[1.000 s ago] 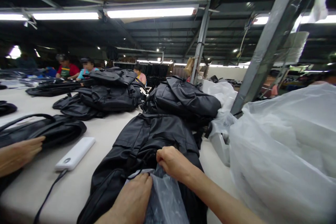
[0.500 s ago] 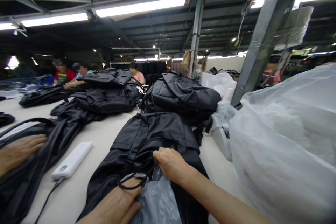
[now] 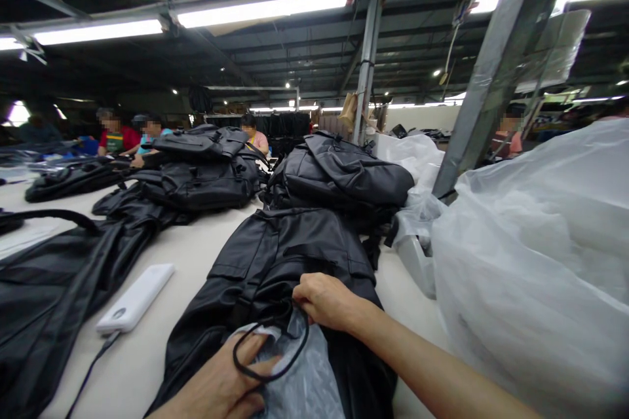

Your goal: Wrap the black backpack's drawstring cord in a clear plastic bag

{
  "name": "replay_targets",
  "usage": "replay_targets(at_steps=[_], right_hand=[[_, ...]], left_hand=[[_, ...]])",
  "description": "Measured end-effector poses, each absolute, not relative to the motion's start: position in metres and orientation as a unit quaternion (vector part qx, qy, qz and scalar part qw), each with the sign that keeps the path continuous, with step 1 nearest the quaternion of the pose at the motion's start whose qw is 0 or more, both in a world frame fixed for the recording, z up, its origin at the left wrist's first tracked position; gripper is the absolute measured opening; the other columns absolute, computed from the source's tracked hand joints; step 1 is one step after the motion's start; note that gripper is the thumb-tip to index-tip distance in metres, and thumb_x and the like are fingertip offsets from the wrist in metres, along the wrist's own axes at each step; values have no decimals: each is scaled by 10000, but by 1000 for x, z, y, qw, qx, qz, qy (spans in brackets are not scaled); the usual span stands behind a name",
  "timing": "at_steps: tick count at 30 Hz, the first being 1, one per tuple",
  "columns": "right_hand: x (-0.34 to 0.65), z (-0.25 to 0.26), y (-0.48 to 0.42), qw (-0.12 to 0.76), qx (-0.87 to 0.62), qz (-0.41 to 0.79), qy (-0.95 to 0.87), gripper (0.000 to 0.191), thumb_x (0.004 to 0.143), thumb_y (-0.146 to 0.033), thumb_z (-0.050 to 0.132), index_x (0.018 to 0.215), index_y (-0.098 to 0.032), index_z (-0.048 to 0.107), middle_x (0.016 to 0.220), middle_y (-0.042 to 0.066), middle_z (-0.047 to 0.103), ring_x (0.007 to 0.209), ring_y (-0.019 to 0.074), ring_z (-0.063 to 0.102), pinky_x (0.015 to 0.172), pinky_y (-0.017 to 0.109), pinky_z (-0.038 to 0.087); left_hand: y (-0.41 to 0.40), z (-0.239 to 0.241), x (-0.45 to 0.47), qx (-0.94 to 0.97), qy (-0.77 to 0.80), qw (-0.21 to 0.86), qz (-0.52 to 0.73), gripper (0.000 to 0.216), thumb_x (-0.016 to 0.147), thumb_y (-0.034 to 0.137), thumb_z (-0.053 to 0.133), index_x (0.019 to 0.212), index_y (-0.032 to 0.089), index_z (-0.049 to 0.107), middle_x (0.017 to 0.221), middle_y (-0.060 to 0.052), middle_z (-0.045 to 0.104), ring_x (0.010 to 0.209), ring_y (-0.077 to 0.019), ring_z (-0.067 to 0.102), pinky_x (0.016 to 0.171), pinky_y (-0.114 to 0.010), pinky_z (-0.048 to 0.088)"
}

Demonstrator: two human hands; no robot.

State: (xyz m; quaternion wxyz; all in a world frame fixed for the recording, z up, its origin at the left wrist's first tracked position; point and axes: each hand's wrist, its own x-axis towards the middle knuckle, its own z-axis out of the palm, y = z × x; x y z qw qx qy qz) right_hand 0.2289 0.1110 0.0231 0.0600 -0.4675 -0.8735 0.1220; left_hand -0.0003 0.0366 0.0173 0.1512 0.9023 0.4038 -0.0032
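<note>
Pinching a black cord loop [image 3: 269, 348], the right hand [image 3: 327, 301] presses a flat backpack [image 3: 289, 255] crowded by piled backpacks [image 3: 344, 177].

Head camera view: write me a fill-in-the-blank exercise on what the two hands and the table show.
1. The right hand pinches a thin black ____ that curves over the clear plastic bag.
2. The left hand presses on the plastic bag, which lies on a ____ leather bag.
3. The white power bank lies to the ____ of that bag on the table.

Missing words: loop; black; left
</note>
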Motion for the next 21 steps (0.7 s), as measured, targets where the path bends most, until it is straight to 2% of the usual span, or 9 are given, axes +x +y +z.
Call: replay_targets(at_steps=[2, 5, 8, 12, 15, 17, 21], right_hand=[[227, 24, 111, 39, -467, 94, -879, 221, 798, -147, 507, 860, -211, 710, 999, 59, 702, 899, 182, 651, 645, 263, 404], [222, 25, 112, 10, -467, 75, -881, 214, 773, -155, 551, 864, -246, 722, 930, 32, 718, 886, 188, 663, 599, 260, 393], [216, 25, 111, -6, -479, 58, -876, 174, 747, -256, 653, 902, -215, 722, 968, 71, 714, 889, 247, 676, 589, 285, 417], [211, 26, 102, -31, -475, 14, -879, 376, 726, -440, 704, 994, -177, 696, 1047, 112, 675, 871, 291, 682, 605, 327, 483], [208, 32, 95, -58, -465, 4, -883, 339, 756, -408, 676, 1001, -175, 695, 1061, 112, 663, 855, 270, 682, 610, 327, 508], [203, 38, 92, -97, -464, -9, -881, 297, 772, -351, 673, 993, -155, 702, 1074, 131, 659, 846, 256, 679, 620, 328, 516], [186, 43, 95, -156, -459, -26, -874, 224, 752, -206, 700, 949, -100, 714, 1019, 178, 668, 892, 257, 659, 652, 324, 518]], left_hand=[[37, 7, -7, 908, 394, 137, 27, 556, 849, 154, 572, 1339, 404, 489, 1541, 5, 370, 1396, -228, 381, 1185, -403, 320], [40, -1, -11, 912, 388, 127, 39, 540, 869, 210, 574, 1357, 413, 466, 1543, 1, 367, 1395, -238, 381, 1185, -410, 317], [41, -3, -8, 911, 388, 133, 42, 529, 835, 178, 595, 1306, 408, 523, 1533, 19, 385, 1379, -222, 402, 1182, -386, 331], [40, -11, -12, 897, 409, 153, 68, 615, 792, 114, 575, 1324, 411, 490, 1483, 60, 456, 1368, -202, 415, 1179, -379, 346], [38, -19, -17, 891, 420, 153, 84, 689, 794, 135, 571, 1422, 336, 373, 1506, 18, 430, 1390, -196, 386, 1202, -378, 302], [38, -18, -16, 897, 409, 151, 68, 660, 832, 185, 543, 1450, 283, 334, 1520, -14, 409, 1397, -196, 374, 1208, -371, 288], [39, -7, -2, 880, 446, 161, -33, 615, 854, 221, 485, 1449, 136, 353, 1531, -128, 371, 1418, -289, 337, 1196, -467, 284]])
